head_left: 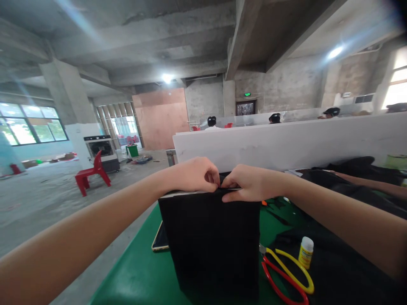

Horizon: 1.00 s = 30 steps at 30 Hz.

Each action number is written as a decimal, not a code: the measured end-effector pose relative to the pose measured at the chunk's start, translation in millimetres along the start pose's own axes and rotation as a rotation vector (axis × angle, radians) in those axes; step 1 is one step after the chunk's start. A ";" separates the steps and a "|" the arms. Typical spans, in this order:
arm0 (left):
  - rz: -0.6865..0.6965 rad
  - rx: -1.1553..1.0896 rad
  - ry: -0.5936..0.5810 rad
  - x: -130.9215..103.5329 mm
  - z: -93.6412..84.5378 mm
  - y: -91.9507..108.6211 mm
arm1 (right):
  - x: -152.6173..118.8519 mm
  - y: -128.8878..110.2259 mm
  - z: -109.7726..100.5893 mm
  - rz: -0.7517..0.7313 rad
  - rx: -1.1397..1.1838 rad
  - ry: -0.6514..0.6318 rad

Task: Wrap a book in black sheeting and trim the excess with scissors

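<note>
A black cloth-covered panel (210, 245) stands upright on the green tabletop (133, 271), a thin pale strip showing along the left of its top edge. At that edge my left hand (202, 176) is closed in a pinch on the black cloth. Close beside it, my right hand (243, 182) is closed on the same cloth, its thumb against the front face. The fingertips nearly meet, and what lies between them is partly hidden. Scissors (288, 271) with one yellow and one red handle lie right of the panel, near a small yellow bottle (306, 253) with a white cap.
A phone-like flat object (160, 239) pokes out behind the panel's left side. Black cloth (333, 258) covers the table's right part. A white partition (273, 142) runs behind, with several people's capped heads beyond. Another person's arm (372, 183) reaches in at right. A red chair (93, 171) stands left.
</note>
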<state>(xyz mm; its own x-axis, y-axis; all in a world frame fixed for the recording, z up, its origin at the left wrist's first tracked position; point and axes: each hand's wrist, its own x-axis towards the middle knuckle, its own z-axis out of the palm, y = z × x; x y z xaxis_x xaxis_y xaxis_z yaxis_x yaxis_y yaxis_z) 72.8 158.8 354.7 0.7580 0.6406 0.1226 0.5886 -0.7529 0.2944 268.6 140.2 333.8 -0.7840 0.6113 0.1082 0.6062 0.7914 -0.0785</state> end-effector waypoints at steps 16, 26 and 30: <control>-0.098 0.021 0.122 -9.1 8.1 -6.0 | -1.2 3.7 2.6 -0.027 0.048 0.049; -0.134 0.045 0.171 -22.2 7.7 -18.5 | -1.1 4.6 4.0 -0.030 0.073 0.054; -0.142 0.055 0.186 -29.2 7.1 -23.4 | -0.7 3.2 3.7 -0.037 0.074 0.051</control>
<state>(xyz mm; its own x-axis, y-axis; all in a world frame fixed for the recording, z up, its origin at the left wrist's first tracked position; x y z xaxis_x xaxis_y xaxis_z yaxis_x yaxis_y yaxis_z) 38.9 156.7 337.6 0.6045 0.7538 0.2575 0.7039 -0.6569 0.2702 270.5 142.3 329.8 -0.7968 0.5818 0.1630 0.5637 0.8130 -0.1460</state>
